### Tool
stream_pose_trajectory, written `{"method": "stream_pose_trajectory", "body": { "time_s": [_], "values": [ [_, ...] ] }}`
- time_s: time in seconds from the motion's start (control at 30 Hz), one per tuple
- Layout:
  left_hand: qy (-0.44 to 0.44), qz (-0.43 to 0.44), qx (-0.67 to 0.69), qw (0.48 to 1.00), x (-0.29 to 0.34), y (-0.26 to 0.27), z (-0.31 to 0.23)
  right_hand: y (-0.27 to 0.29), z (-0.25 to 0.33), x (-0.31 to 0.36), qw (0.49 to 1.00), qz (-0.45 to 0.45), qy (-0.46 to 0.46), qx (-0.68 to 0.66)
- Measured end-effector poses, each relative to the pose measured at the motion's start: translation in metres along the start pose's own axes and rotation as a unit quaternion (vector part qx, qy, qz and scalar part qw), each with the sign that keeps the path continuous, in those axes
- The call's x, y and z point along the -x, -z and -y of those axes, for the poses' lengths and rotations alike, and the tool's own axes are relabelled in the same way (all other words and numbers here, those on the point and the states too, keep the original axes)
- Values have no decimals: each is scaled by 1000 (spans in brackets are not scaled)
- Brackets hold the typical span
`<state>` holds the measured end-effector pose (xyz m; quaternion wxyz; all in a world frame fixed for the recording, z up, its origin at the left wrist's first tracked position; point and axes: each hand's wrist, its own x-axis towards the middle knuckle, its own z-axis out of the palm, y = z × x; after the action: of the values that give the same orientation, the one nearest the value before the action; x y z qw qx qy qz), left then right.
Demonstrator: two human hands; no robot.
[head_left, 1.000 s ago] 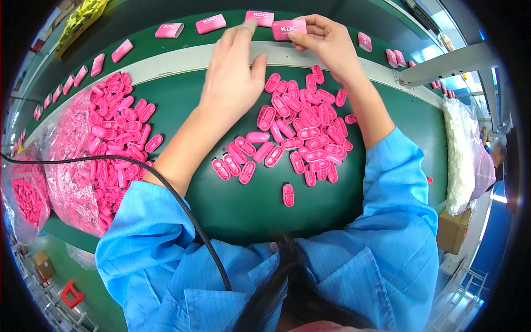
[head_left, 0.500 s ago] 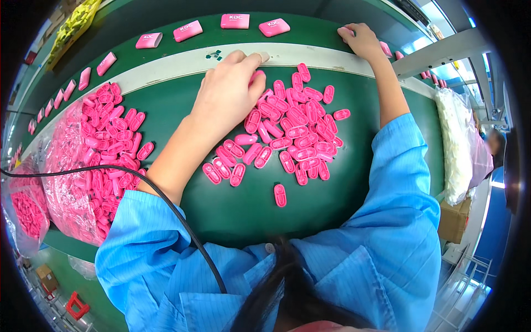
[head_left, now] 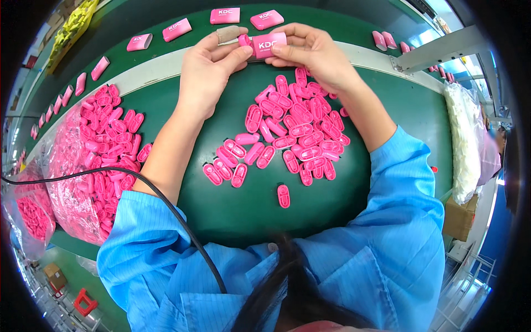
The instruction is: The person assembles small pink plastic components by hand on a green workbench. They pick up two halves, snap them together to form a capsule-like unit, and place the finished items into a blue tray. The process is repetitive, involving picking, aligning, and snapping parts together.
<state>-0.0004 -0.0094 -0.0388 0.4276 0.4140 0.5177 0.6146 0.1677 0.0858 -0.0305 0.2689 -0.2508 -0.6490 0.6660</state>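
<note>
The left hand pinched a small pink end cap between thumb and fingers, while the right hand gripped a flat pink shell, its printed face turned upward. Both pieces were held above the pale rail at the back of the green counter, the cap at the shell's left end; whether they touched could not be told.

The step in hand looked like mating cap to shell, and doing it well called for lining up the two oval outlines before any pressure. The right hand was best kept as the steady side, gripping the shell by its edges without squeezing the mouth out of shape. The cap wanted a straight, even push; a tilted one could have jammed or scuffed the rim. The wrapped fingertip on the left hand probably dulled feel, so looking at the seam made sense.

Loose caps lay heaped within easy reach, and more shells lay spaced along the belt beyond the rail.
</note>
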Motion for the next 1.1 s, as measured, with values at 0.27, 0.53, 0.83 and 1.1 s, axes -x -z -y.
{"method": "stream_pose_trajectory", "body": {
  "time_s": [0.27,0.53,0.83,1.1],
  "values": [
    [-68,11,-98,993,4,-2,0,-3,-6,0,996,14,16,-83],
    [-104,6,-92,990,6,-3,-3,-3,2,6,994,13,106,26],
    [-125,-2,-145,981,6,0,1,-5,4,7,992,11,118,41],
    [-201,-32,-367,908,23,-15,-6,-2,1,9,990,-1,107,96]
  ]
}}
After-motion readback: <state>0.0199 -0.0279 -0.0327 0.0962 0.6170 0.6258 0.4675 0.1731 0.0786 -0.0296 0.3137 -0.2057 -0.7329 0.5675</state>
